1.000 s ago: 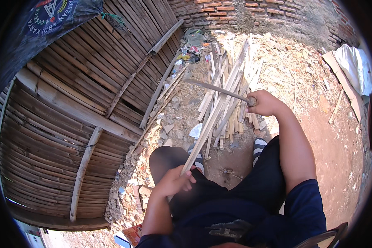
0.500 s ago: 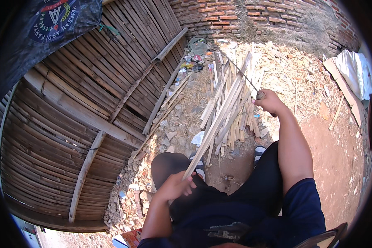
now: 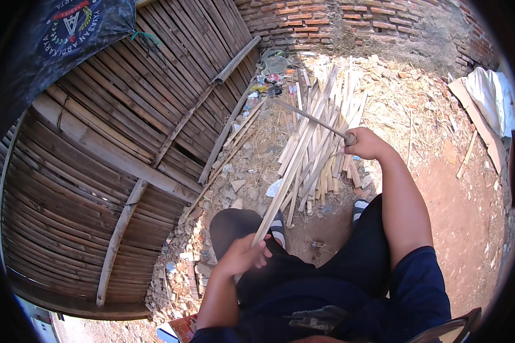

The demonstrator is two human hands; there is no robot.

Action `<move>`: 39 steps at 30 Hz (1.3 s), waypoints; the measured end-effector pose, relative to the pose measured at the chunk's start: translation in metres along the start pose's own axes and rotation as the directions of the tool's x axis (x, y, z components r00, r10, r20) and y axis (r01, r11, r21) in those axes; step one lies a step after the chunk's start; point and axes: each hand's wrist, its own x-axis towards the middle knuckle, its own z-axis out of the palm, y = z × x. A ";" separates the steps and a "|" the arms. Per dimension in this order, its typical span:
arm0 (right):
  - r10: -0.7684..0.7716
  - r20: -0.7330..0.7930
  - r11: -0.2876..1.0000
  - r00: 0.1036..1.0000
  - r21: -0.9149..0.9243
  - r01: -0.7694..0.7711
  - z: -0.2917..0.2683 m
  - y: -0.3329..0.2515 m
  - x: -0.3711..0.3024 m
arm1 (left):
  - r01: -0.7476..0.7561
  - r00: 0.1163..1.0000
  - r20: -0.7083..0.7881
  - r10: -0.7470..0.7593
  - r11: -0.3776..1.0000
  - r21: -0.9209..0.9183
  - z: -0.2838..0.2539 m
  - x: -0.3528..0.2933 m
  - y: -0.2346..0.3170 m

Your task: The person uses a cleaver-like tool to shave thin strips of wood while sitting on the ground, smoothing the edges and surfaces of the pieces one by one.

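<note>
Left grip (image 3: 246, 255), at 6 o'clock of view, is closed around near end of strip (image 3: 279, 195); strip runs from there toward 1 o'clock, above pile (image 3: 327, 177) of other wooden strips on ground (image 3: 458, 211). Right grip (image 3: 365, 143), between 2 and 3 o'clock, is clamped on handle (image 3: 350, 139) of knife (image 3: 312, 119). Knife points to 10 o'clock, crosses over strip in view; whether both touch, I cannot tell. Bamboo wall (image 3: 91, 188) stands at 9 o'clock, brick wall (image 3: 377, 23) at 1 o'clock.
</note>
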 end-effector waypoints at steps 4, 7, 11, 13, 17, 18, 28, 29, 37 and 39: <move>0.142 -0.155 0.979 0.978 0.166 -0.116 -0.011 0.011 0.002 | 0.004 1.000 0.013 -0.004 0.999 0.048 -0.002 -0.001 0.005; 0.005 -0.067 1.000 0.998 0.024 -0.003 0.000 -0.001 -0.014 | 0.011 1.000 0.020 -0.012 1.000 0.026 -0.002 0.000 0.006; -0.232 0.248 0.909 0.941 -0.290 0.300 0.025 -0.055 -0.037 | 0.008 1.000 0.026 -0.009 1.000 0.021 0.002 0.002 0.005; -0.272 0.325 0.878 0.906 -0.302 0.372 0.030 -0.065 -0.040 | -0.006 0.999 0.039 0.005 0.999 0.043 0.002 0.001 0.005; -0.217 0.239 0.950 0.946 -0.170 0.261 0.013 -0.036 -0.019 | -0.056 0.998 0.007 0.056 0.996 0.072 0.004 -0.005 0.003; -0.130 0.149 0.983 0.980 -0.109 0.147 0.003 -0.022 -0.010 | -0.042 0.999 -0.011 0.042 0.998 0.044 0.004 -0.005 0.002; -0.097 0.138 0.977 0.986 -0.176 0.120 0.006 -0.034 -0.027 | -0.018 1.000 0.002 0.018 0.998 -0.064 0.001 -0.003 -0.002; -0.143 0.178 0.960 0.974 -0.216 0.180 0.017 -0.042 -0.032 | -0.016 1.000 0.000 0.016 0.997 -0.077 0.002 -0.001 0.000; -0.217 0.238 0.971 0.947 -0.043 0.234 0.005 -0.015 -0.011 | -0.016 1.000 0.000 0.016 1.000 0.005 0.001 -0.005 -0.002; 0.125 -0.019 0.979 0.992 0.167 -0.120 -0.005 0.007 0.001 | -0.012 1.000 -0.017 0.012 1.000 0.001 0.001 -0.001 0.002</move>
